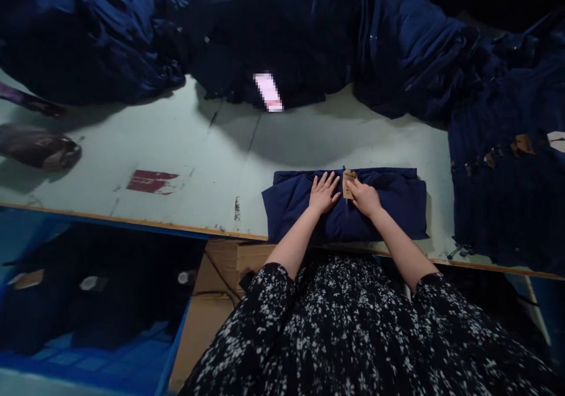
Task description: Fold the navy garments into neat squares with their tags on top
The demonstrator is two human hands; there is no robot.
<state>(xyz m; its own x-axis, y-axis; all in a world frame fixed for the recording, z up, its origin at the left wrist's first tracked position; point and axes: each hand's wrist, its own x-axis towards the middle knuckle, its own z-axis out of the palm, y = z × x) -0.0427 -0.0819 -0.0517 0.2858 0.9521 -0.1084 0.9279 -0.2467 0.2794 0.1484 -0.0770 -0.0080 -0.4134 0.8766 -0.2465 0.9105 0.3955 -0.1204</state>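
Observation:
A folded navy garment (300,208) lies across the table's front edge, right in front of me. My left hand (324,193) rests flat on it with the fingers spread, just left of a brown paper hang tag (348,191). On the tag's right side is my right hand (364,197), its fingers partly curled and gripping the tag, the index finger over its face. The fingers' undersides are hidden. A dark cord loop shows at the tag's top.
Heaped navy garments (273,37) line the table's (168,143) far side. More garments (507,196), with brown tags, are stacked at the right. A blurred dark object (42,146) lies far left. Below are a blue crate (132,355) of dark garments and a cardboard box (198,319).

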